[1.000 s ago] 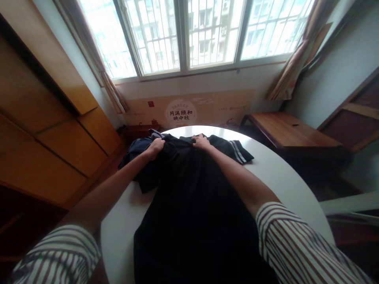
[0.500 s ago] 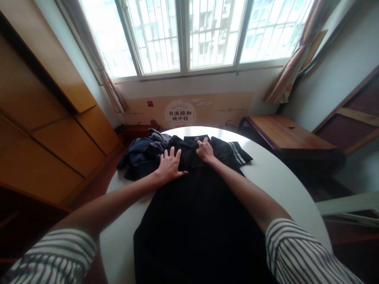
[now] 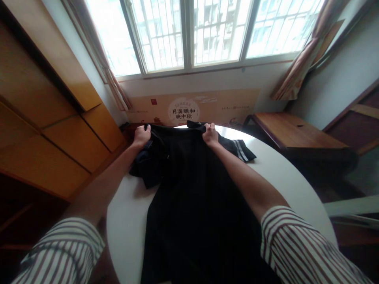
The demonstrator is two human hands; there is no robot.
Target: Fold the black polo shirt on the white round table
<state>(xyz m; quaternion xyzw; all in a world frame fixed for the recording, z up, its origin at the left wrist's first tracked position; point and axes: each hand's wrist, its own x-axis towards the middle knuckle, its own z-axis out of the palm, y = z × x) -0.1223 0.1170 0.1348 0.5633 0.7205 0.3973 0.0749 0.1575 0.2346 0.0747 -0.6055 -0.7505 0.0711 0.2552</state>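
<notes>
A black garment (image 3: pixel 195 197) lies spread down the middle of a round white table (image 3: pixel 284 185). My left hand (image 3: pixel 141 136) is closed on its far left top edge, and my right hand (image 3: pixel 211 135) is closed on its far right top edge, so the edge is stretched between them and lifted a little off the table. Under that edge lies a dark shirt with a grey-striped sleeve cuff (image 3: pixel 241 150) poking out to the right. A crumpled navy piece of clothing (image 3: pixel 145 165) shows beneath my left hand.
Wooden cabinets (image 3: pixel 59 130) run along the left. A low wooden table (image 3: pixel 293 132) stands at the right, with a dark wooden frame beyond it. A printed cardboard panel (image 3: pixel 189 110) leans under the barred window. Curtains hang at both sides.
My left hand went from flat on the black cloth to gripping its far left edge. Both hands moved away from me and pulled the top edge taut over the other clothes.
</notes>
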